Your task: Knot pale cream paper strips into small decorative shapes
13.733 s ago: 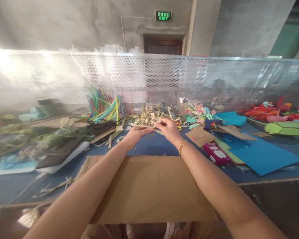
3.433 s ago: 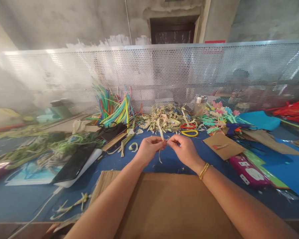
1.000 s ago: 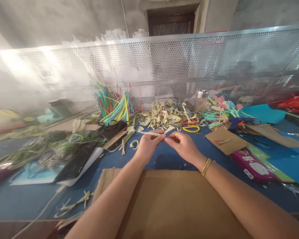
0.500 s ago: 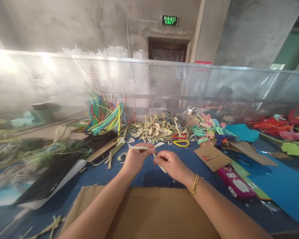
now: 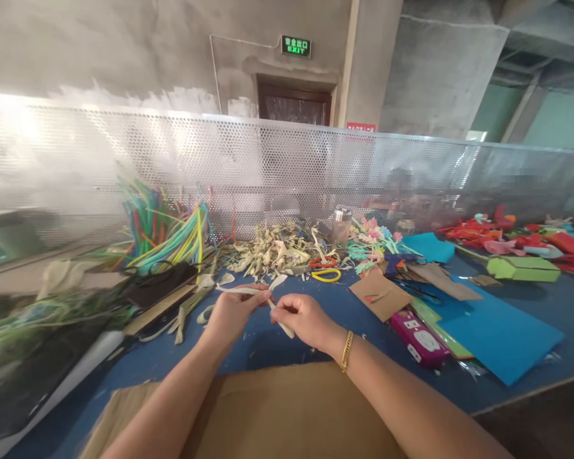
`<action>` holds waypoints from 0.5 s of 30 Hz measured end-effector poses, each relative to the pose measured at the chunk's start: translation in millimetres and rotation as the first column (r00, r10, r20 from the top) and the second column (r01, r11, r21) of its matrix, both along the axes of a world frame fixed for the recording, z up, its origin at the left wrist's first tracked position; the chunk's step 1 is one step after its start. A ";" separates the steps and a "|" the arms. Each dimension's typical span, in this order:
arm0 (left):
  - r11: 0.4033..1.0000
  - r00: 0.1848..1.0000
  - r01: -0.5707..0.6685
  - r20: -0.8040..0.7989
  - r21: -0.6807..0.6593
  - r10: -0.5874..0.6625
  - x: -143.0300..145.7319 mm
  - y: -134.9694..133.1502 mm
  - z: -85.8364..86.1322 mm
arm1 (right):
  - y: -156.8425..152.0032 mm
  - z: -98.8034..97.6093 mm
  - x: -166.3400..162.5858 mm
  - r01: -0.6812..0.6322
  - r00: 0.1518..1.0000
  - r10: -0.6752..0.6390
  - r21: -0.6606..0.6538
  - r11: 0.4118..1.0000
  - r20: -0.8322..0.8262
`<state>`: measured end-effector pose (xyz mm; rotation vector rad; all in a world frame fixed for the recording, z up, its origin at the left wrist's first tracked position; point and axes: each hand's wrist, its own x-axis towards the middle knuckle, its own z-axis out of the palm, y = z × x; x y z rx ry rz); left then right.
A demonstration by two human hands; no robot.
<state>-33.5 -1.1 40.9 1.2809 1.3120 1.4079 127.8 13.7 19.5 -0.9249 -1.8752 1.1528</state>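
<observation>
Above the blue table, my left hand pinches a pale, husk-like strip between thumb and fingertips. One end of the strip points left past that hand, and a short tip rises at the pinch. My right hand, with a gold bracelet at its wrist, is closed on the lower part, which slants down to the right. The hands are close together but apart. Behind them lies a heap of dry pale scraps. Yellow and red loop handles lie at its right edge.
Cardboard lies under my forearms. Coloured pipe cleaners and a black pouch are on the left. To the right are a brown card, a purple case and blue sheets. A perforated metal screen runs behind.
The view has turned to the right, so the table's things appear further left. Both hands keep nearly the same grip on the strip.
</observation>
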 end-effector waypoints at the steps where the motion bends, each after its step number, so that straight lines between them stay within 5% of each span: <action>1: 0.999 0.999 0.036 0.014 -0.026 -0.035 -0.3 -0.4 -0.1 | -0.5 -0.4 -0.8 0.006 0.999 -0.007 -0.028 1.000 -0.032; 8: 0.965 0.912 0.251 0.354 -0.078 -0.208 -2.9 -4.6 0.6 | 4.1 1.4 2.9 0.081 0.979 -0.083 -0.018 0.997 -0.185; 15: 0.972 0.960 0.215 0.203 -0.098 -0.192 -0.4 -4.8 1.2 | 7.6 5.0 7.1 0.127 0.950 -0.140 -0.066 0.990 -0.279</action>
